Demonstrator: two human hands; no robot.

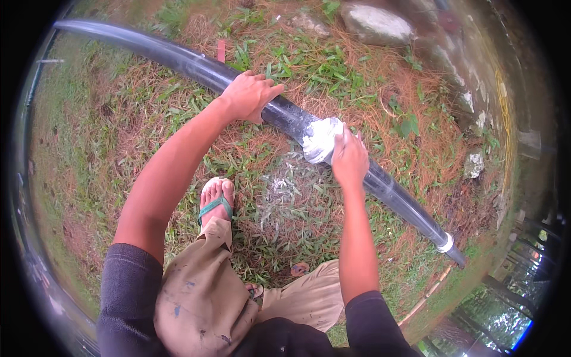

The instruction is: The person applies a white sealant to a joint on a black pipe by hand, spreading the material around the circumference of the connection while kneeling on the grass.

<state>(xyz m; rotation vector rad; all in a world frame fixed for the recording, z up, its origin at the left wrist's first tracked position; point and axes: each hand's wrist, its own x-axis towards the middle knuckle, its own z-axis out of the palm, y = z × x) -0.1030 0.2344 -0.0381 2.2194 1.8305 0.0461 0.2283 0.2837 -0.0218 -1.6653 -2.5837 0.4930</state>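
A long black pipe [172,58] runs slantwise from the far left down to the near right. My left hand [248,96] is closed over it, fingers on the far side and thumb pointing right. Right of that, a lumpy white covering [321,140] surrounds the pipe; whether it is paste or wrapping I cannot tell. My right hand [350,156] grips the pipe at the right edge of this white part, its thumb up against the white; its palm is hidden. Toward the pipe's right end sits a white ring [445,243], with a narrower dark end piece [457,257] beyond it.
Grass and brown pine needles cover the ground, with white specks [282,184] below the joint. A large pale rock [377,24] lies at the back, and a red strip [221,51] stands behind the pipe. My sandalled foot [216,199] is near the pipe. A thin stick [425,296] lies at right.
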